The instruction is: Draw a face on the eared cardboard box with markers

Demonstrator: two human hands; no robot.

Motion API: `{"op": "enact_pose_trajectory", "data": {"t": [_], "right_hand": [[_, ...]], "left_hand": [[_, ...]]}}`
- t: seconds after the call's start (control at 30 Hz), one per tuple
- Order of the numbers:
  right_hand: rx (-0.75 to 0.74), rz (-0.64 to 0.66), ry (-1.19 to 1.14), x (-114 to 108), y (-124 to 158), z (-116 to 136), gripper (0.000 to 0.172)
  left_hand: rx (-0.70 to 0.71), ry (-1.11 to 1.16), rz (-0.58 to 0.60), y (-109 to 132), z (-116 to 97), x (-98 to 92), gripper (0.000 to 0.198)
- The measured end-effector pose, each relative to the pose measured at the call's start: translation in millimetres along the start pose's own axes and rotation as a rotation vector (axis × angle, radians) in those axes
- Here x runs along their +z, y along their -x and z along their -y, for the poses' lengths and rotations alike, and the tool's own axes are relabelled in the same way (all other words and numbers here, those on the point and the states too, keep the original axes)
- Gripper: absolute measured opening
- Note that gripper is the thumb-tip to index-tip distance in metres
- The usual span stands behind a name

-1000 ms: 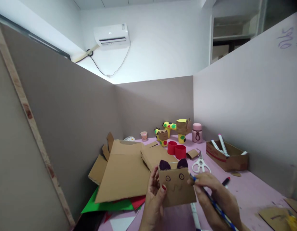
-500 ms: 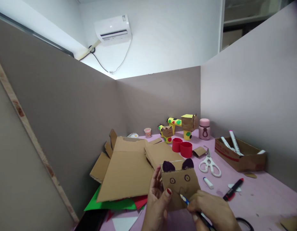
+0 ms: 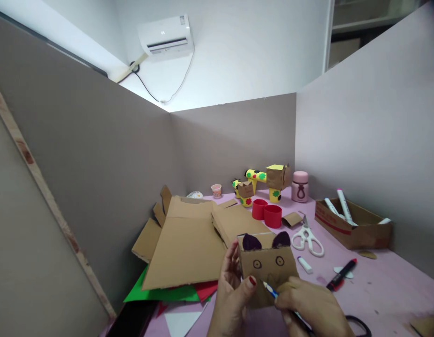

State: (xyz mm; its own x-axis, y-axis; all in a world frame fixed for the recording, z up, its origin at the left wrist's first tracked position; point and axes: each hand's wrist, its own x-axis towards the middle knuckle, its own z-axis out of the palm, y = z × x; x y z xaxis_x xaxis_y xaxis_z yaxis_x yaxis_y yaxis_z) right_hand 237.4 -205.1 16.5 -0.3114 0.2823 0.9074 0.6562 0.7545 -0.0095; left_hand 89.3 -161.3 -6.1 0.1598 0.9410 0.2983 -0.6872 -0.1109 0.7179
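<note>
A small cardboard box (image 3: 250, 255) with two dark ears and two drawn round eyes is held up in front of me. My left hand (image 3: 232, 295) grips its left side, thumb with a red nail on the front face, fingers behind. In my right hand (image 3: 311, 304) is a blue-and-white pencil (image 3: 271, 290), its tip at the front face below the eyes. Faint pencil lines show there. White scissors (image 3: 307, 239) and a white eraser (image 3: 305, 265) lie right of the box.
Cardboard sheets (image 3: 188, 252) lie on green paper (image 3: 160, 290) at left. Red rings (image 3: 273, 216), yellow spotted cardboard animals (image 3: 278, 178) and a pink bottle (image 3: 300, 187) stand farther back. At right are a cardboard tray (image 3: 353, 231) of markers and a black-and-red marker (image 3: 343, 274).
The cardboard box and my left hand have shifted slightly to the right. The pencil tip now sits a little further left on the box's face. The view has tilted slightly.
</note>
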Motion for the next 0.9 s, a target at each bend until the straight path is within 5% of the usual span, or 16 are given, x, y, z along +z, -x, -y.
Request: {"op": "enact_pose_trajectory", "data": {"t": [0.3,0.9], "right_hand": [[-0.004,-0.013,0.085,0.6,-4.8,2.0,0.024],[-0.023,0.022,0.088,-1.0,-3.1,0.4,0.021]], "left_hand": [[-0.034,0.016,-0.054,6.6,-13.6,15.2,0.067],[-0.024,0.019,-0.076,4.3,-12.2,12.6,0.066]]}}
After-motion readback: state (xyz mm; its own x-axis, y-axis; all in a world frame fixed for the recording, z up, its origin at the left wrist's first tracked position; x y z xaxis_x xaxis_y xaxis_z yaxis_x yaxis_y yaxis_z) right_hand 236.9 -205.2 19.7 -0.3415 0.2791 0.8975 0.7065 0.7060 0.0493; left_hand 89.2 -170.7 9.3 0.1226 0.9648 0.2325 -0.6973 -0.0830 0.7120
